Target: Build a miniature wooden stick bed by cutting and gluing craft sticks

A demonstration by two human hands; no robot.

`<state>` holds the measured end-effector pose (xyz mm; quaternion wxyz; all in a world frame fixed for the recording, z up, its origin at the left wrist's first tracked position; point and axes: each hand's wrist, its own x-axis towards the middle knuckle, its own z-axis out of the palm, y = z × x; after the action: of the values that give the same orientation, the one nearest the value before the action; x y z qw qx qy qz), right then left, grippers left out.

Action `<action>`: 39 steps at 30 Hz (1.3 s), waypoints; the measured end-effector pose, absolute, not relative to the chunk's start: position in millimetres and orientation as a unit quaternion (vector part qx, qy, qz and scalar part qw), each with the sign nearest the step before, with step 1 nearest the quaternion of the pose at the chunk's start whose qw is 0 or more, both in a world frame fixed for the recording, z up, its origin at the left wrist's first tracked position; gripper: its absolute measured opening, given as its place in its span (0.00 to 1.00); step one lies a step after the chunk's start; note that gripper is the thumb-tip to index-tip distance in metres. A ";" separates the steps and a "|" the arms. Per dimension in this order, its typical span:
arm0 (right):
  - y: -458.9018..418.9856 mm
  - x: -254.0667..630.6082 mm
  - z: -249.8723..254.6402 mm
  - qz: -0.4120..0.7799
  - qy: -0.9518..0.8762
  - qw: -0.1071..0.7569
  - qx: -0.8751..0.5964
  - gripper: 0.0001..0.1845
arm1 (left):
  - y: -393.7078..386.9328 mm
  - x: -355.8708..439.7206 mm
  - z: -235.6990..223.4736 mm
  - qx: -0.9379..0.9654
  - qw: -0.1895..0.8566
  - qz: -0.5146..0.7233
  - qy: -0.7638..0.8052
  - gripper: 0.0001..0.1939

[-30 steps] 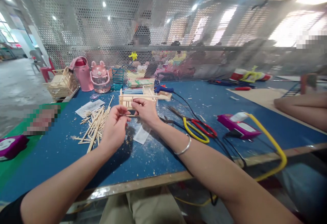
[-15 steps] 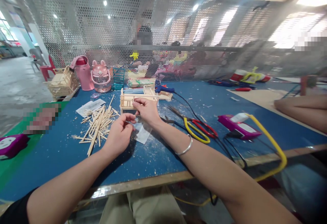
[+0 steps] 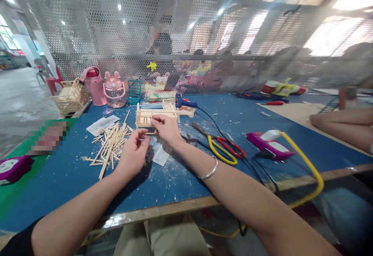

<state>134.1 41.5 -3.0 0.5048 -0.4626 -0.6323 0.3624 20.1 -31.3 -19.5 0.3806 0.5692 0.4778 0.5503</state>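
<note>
My left hand (image 3: 134,149) is closed in a pinch on a thin wooden stick (image 3: 150,133), which spans the small gap to my right hand. My right hand (image 3: 168,128) has its fingers bent together at the stick's other end, in front of a small wooden stick frame (image 3: 142,118). Whether its fingertips also touch the frame cannot be made out. Left of my left hand lies a loose pile of wooden sticks (image 3: 112,147). A small white paper (image 3: 161,155) rests on the blue table (image 3: 175,184) below my right hand.
Scissors (image 3: 223,149) and pliers (image 3: 194,140) lie right of my right arm, near a purple power strip (image 3: 269,146) with a yellow cable. Behind the frame is a blue glue gun (image 3: 185,103). Pink bottles (image 3: 95,86) stand back left. Another person's arm (image 3: 340,120) rests at right.
My left hand has shifted slightly left and away from my right hand, and the thin stick between them now shows. My right hand stays at the frame.
</note>
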 end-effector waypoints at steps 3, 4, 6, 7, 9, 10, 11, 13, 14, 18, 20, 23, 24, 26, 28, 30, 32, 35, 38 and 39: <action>22.0 135.7 -0.6 0.338 -0.669 0.478 -0.458 0.08 | -33.1 19.1 -15.9 0.552 0.379 0.556 0.492 0.18; 14.2 136.7 0.9 0.321 -0.691 0.470 -0.445 0.08 | -34.1 19.4 -13.6 0.547 0.386 0.555 0.493 0.20; -0.5 139.6 4.8 0.264 -0.738 0.463 -0.414 0.09 | -36.1 21.5 -7.8 0.532 0.402 0.559 0.492 0.20; -6.5 141.3 7.1 0.231 -0.757 0.463 -0.400 0.10 | -36.6 23.5 -4.6 0.522 0.412 0.563 0.490 0.20; -14.4 145.2 11.4 0.173 -0.778 0.464 -0.385 0.12 | -36.0 28.8 1.3 0.501 0.440 0.568 0.483 0.18; -16.2 147.3 13.3 0.151 -0.782 0.466 -0.385 0.13 | -34.9 31.9 3.6 0.491 0.456 0.569 0.476 0.17; -17.0 149.6 14.7 0.135 -0.782 0.468 -0.388 0.13 | -33.4 35.0 5.3 0.485 0.471 0.569 0.468 0.16; -16.4 153.8 16.0 0.115 -0.778 0.474 -0.397 0.13 | -30.2 40.3 6.3 0.482 0.487 0.567 0.457 0.15; -15.8 155.7 15.7 0.109 -0.775 0.477 -0.400 0.13 | -28.8 41.9 5.6 0.487 0.486 0.565 0.456 0.16; -18.0 158.7 9.1 0.108 -0.788 0.461 -0.394 0.12 | -24.9 39.1 -3.8 0.540 0.439 0.539 0.475 0.16; -21.4 160.1 5.4 0.108 -0.807 0.430 -0.391 0.12 | -22.5 33.0 -9.7 0.586 0.385 0.519 0.489 0.16; -23.9 175.0 4.9 0.095 -0.831 0.364 -0.410 0.16 | -18.3 23.5 -14.6 0.629 0.335 0.505 0.487 0.14; -23.1 185.8 6.1 0.081 -0.831 0.339 -0.434 0.18 | -17.3 21.3 -14.8 0.625 0.345 0.510 0.479 0.13; -18.8 216.1 9.5 0.018 -0.798 0.280 -0.533 0.21 | -16.8 19.5 -13.4 0.595 0.397 0.528 0.458 0.13; -13.1 252.4 12.8 -0.067 -0.752 0.148 -0.639 0.22 | -18.3 20.5 -10.6 0.561 0.449 0.543 0.435 0.12; -8.7 285.5 15.3 -0.061 -0.685 0.009 -0.726 0.27 | -21.0 22.7 -7.7 0.541 0.473 0.552 0.423 0.10; -6.8 308.2 16.8 -0.009 -0.689 -0.043 -0.724 0.28 | -23.8 24.4 -5.6 0.540 0.474 0.553 0.421 0.09; -5.5 320.5 18.0 0.027 -0.714 -0.054 -0.698 0.28 | -26.6 24.8 -4.0 0.561 0.457 0.548 0.421 0.08; -2.7 318.0 19.0 0.026 -0.711 -0.045 -0.701 0.30 | -27.9 24.1 -4.3 0.579 0.442 0.542 0.420 0.10; -1.5 316.3 19.5 0.026 -0.713 -0.040 -0.699 0.30 | -28.2 24.1 -4.8 0.580 0.443 0.541 0.418 0.10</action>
<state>316.3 -1.5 19.5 -0.0403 -0.6994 -0.7131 0.0261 24.1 -28.2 -4.8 0.4429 0.5803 0.4180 0.5407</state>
